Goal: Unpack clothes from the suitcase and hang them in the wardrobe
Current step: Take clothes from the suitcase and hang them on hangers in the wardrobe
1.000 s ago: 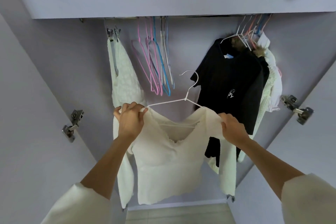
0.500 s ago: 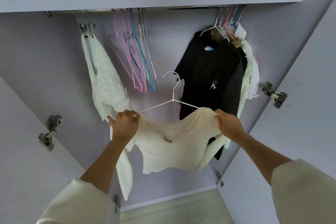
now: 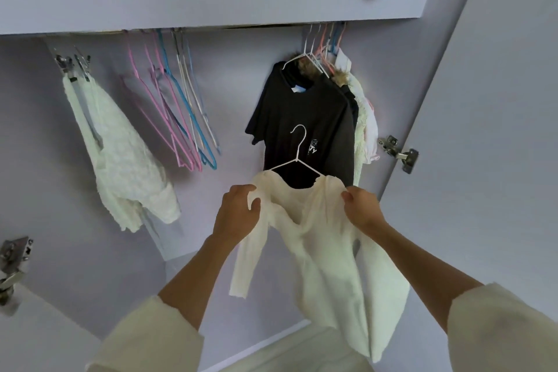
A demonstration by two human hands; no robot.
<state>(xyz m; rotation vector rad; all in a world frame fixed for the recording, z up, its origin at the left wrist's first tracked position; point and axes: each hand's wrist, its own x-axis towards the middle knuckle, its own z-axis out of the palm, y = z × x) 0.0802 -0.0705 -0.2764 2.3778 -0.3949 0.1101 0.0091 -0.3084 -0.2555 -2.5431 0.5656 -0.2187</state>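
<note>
A cream long-sleeved top (image 3: pixel 326 244) sits on a white wire hanger (image 3: pixel 297 157), held in front of the open wardrobe. My left hand (image 3: pixel 238 214) grips the top's left shoulder and my right hand (image 3: pixel 363 205) grips its right shoulder. The hanger's hook points up, well below the rail (image 3: pixel 241 28), and overlaps the black T-shirt (image 3: pixel 302 118) hanging behind it. The suitcase is out of view.
Several empty pink and blue hangers (image 3: pixel 181 112) hang at the rail's middle. A white textured garment (image 3: pixel 120 160) hangs on clips at the left. Pale clothes (image 3: pixel 363 118) hang right of the black T-shirt. A shelf (image 3: pixel 211 0) above carries soft toys. Door hinges (image 3: pixel 398 154) stick out on both sides.
Both hands have carried the hanger and top to the right, in front of the black T-shirt. The top now hangs down straighter. The camera view has shifted.
</note>
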